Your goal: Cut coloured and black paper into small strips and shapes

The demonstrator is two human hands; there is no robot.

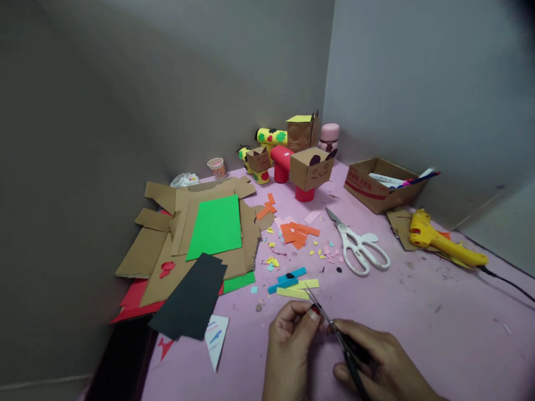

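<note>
My right hand (pixel 376 356) grips a slim pair of scissors with black handles (pixel 350 356). Their metal blades point up and to the left, slightly apart at the tips. Beside the blades, my left hand (pixel 290 345) is closed in a pinch on a small dark red piece (pixel 315 309), mostly hidden by the fingertips. Just beyond the hands lie yellow paper strips (pixel 292 293) and blue paper strips (pixel 282 285).
White-handled scissors (pixel 361 250) lie beyond, near orange strips (pixel 295 234) and scraps. Cardboard (pixel 159 250), green sheet (pixel 217 225) and black sheet (pixel 192 298) are left. An open box (pixel 365 192), yellow glue gun (pixel 447 242) and cord are right. Cardboard animals (pixel 311 170) stand behind.
</note>
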